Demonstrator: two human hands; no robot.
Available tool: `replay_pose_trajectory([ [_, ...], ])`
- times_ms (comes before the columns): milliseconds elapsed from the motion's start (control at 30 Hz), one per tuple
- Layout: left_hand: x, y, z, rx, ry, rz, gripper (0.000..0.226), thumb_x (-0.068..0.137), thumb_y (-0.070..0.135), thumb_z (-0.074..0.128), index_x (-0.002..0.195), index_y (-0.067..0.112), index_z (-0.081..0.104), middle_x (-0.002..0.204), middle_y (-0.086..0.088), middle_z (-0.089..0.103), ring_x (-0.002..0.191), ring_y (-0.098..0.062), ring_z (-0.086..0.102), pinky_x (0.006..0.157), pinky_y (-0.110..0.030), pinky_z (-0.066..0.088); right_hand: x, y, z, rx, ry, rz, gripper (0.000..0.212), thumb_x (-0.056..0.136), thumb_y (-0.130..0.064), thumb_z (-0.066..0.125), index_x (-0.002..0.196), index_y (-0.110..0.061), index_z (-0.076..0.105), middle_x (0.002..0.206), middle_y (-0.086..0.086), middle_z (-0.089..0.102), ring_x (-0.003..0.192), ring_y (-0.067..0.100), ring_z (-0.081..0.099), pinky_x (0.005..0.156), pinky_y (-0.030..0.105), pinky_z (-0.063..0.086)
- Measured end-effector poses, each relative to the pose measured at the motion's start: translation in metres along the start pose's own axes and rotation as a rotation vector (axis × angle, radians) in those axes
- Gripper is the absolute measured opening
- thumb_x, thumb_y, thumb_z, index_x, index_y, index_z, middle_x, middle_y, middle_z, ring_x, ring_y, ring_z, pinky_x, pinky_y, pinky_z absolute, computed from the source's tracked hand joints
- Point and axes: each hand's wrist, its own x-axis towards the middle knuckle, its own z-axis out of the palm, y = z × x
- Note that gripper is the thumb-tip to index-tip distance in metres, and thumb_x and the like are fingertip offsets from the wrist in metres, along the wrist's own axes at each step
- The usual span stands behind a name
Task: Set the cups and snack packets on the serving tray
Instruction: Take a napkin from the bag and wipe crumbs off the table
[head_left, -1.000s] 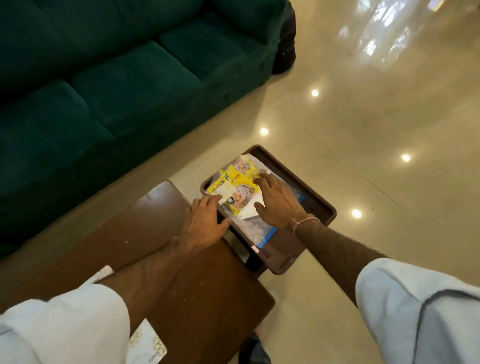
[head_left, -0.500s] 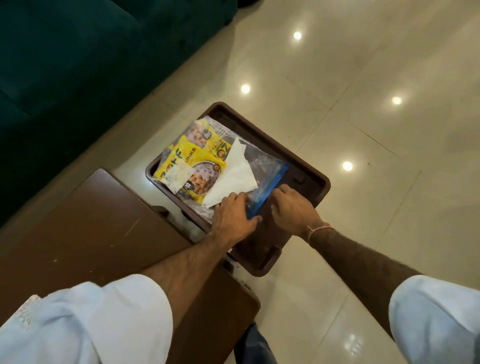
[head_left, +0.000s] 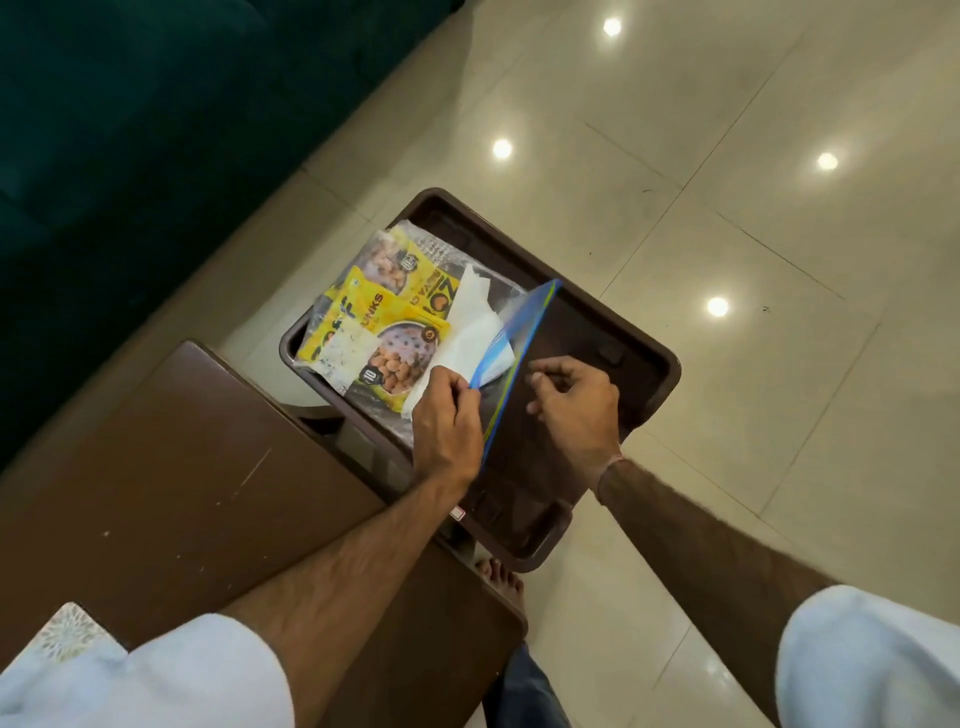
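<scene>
A brown serving tray (head_left: 644, 343) juts past the table's far corner. On its left half lies a clear zip bag (head_left: 525, 332) with a blue zip strip. Inside the bag are yellow snack packets (head_left: 384, 332) and a white paper napkin (head_left: 467, 322). My left hand (head_left: 447, 426) pinches the near lip of the bag's mouth. My right hand (head_left: 576, 405) pinches the other lip, which stands lifted, so the mouth gapes. No cups are in view.
A dark brown wooden table (head_left: 182, 467) fills the lower left, with a patterned white object (head_left: 67, 629) at its near edge. A green sofa (head_left: 130, 130) lies beyond on the left. Glossy beige floor tiles (head_left: 727, 156) surround the tray. A bare foot (head_left: 501, 577) shows below the tray.
Both hands moved from pressing on the bag to its blue zip end. They gripped the two lips and pulled them apart, so the bag's mouth is now open.
</scene>
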Motion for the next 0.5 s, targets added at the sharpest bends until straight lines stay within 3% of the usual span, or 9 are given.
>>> replay_pose_trajectory([
  [133,-0.004,0.007,-0.010,-0.070,0.018,0.076,0.009,0.084,0.018,0.048,0.081,0.010,0.045,0.071,-0.002,0.050,0.067,-0.024,0.044,0.060,-0.033,0.027,0.007,-0.026,0.016,0.035,0.061,-0.115,0.019,0.089,-0.009,0.062,0.100,-0.015,0.076,0.085,0.000,0.077,0.068,0.015,0.073,0.074,0.036,0.062],
  [233,-0.002,0.008,-0.012,-0.084,0.051,0.028,0.009,0.087,0.018,0.050,0.082,0.012,0.046,0.073,-0.002,0.053,0.070,-0.025,0.047,0.060,-0.033,0.028,0.012,-0.055,0.018,0.146,0.329,-0.190,0.009,0.085,-0.012,0.063,0.087,-0.018,0.068,0.075,-0.010,0.068,0.066,-0.001,0.062,0.068,0.015,0.051],
  [300,-0.002,0.008,-0.014,-0.080,0.066,0.033,0.009,0.091,0.016,0.052,0.084,0.011,0.048,0.076,-0.003,0.056,0.071,-0.025,0.049,0.061,-0.031,0.029,0.009,-0.061,0.014,0.247,0.407,-0.175,0.005,0.084,-0.018,0.064,0.082,-0.022,0.063,0.070,-0.010,0.066,0.062,0.001,0.063,0.062,0.014,0.050],
  [400,-0.008,0.011,-0.013,-0.091,0.053,0.093,0.009,0.093,0.016,0.051,0.087,0.011,0.047,0.076,-0.001,0.055,0.069,-0.022,0.049,0.060,-0.032,0.033,-0.004,-0.055,0.014,0.194,0.101,-0.069,0.010,0.090,-0.020,0.064,0.090,-0.022,0.074,0.078,0.000,0.076,0.068,0.014,0.074,0.064,0.029,0.062],
  [500,-0.013,0.017,-0.010,-0.131,0.052,0.118,0.008,0.092,0.023,0.047,0.087,0.017,0.044,0.074,0.006,0.051,0.067,-0.018,0.046,0.059,-0.034,0.036,0.000,-0.042,0.022,-0.211,-0.053,-0.021,0.026,0.091,-0.018,0.063,0.114,-0.009,0.073,0.111,0.008,0.075,0.105,0.024,0.070,0.096,0.034,0.055],
])
